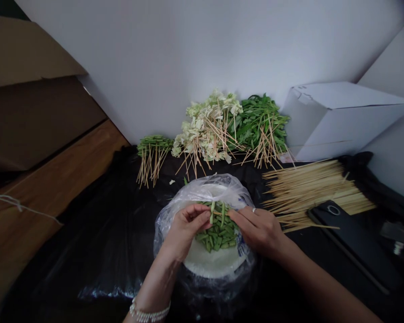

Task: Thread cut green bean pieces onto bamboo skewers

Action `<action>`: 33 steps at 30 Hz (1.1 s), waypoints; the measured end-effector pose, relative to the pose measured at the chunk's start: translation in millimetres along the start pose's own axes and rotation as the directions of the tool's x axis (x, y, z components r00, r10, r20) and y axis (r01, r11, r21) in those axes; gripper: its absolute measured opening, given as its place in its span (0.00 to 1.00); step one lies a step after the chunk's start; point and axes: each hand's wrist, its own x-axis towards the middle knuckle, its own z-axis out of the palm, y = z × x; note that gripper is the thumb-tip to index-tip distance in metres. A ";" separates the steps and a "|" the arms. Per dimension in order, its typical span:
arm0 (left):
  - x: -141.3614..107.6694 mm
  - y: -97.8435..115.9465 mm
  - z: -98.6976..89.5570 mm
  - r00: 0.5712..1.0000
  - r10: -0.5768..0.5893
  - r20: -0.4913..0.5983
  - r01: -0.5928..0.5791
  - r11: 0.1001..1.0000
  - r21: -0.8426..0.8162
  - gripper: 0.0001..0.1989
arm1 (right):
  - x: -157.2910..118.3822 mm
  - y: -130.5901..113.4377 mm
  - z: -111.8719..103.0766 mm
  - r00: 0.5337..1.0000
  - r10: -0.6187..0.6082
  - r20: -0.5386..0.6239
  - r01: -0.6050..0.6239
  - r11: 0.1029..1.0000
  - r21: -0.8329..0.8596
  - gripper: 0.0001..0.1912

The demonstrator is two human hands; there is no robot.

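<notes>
My left hand (pixel 190 226) pinches a pale green bean piece (pixel 212 212) between thumb and fingers. In my right hand (pixel 261 229), which wears a ring, is a thin bamboo skewer (pixel 226 213); it runs left toward that piece, with a second bean piece (pixel 223 211) set crosswise on it. Whether the skewer's tip has passed through the left piece I cannot tell. Both hands hover over a heap of cut green beans (pixel 218 242) in a round white dish (pixel 204 268). Clear plastic bag film (pixel 230 183) is bunched around the dish.
Along the wall lie skewered green beans (pixel 155 142), skewered pale cabbage (pixel 205 119) and skewered leafy greens (pixel 262 119). At right are loose bamboo skewers (pixel 309 186), a dark phone (pixel 352 240) and a white box (pixel 326 121). Black plastic sheeting (pixel 97 242) covers the surface; a cardboard box (pixel 30 112) stands left.
</notes>
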 end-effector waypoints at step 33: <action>2.2 -24.0 18.0 0.993 -0.104 -0.059 0.092 0.978 -0.189 0.17 | 0.3 -4.2 0.9 0.999 -0.025 0.021 0.027 0.997 -0.073 0.13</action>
